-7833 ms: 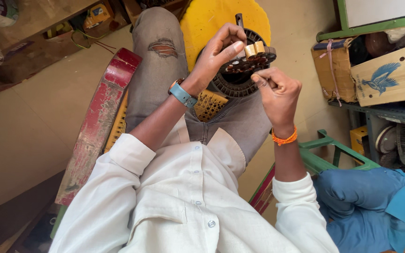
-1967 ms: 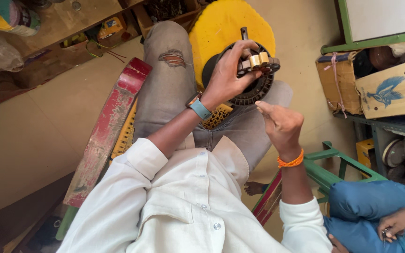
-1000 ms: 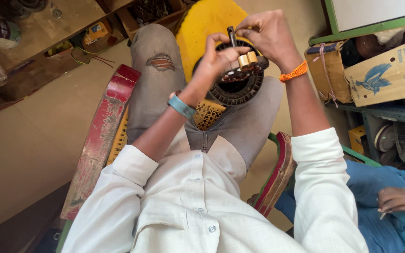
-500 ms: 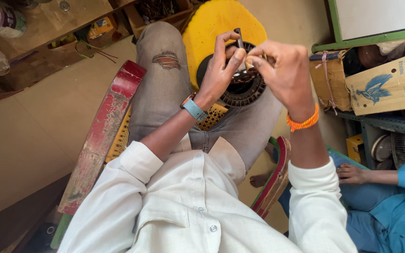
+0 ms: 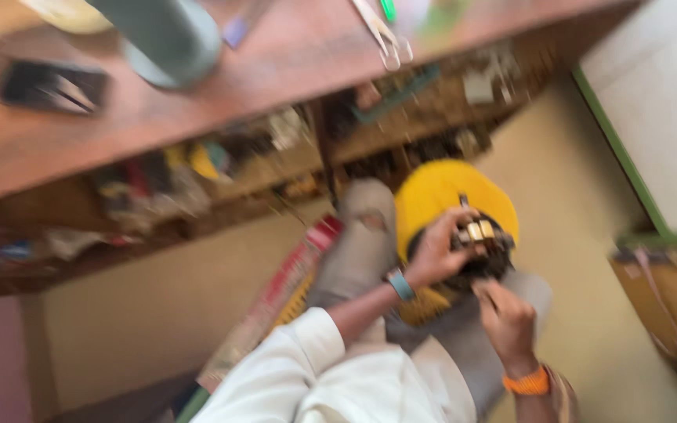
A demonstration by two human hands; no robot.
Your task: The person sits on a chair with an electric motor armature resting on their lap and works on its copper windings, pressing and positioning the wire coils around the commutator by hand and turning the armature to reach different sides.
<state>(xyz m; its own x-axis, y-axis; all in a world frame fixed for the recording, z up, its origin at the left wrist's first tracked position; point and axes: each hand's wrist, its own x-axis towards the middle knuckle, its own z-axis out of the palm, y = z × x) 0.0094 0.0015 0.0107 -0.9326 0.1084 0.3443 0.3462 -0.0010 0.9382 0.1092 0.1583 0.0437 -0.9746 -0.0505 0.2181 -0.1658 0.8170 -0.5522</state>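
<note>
Overhead, a cluttered wooden bench (image 5: 291, 70) looms beyond the dark motor winding (image 5: 476, 254)

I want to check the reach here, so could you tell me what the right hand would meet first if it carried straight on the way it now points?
Probably the dark round motor part on the lap: the right hand points up toward it from just below. The picture is blurred, so depth is uncertain.

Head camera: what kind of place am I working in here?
Probably a small repair workshop: a wooden bench with tools, cluttered shelves beneath, and a round motor part held on the lap by the left hand.
</note>
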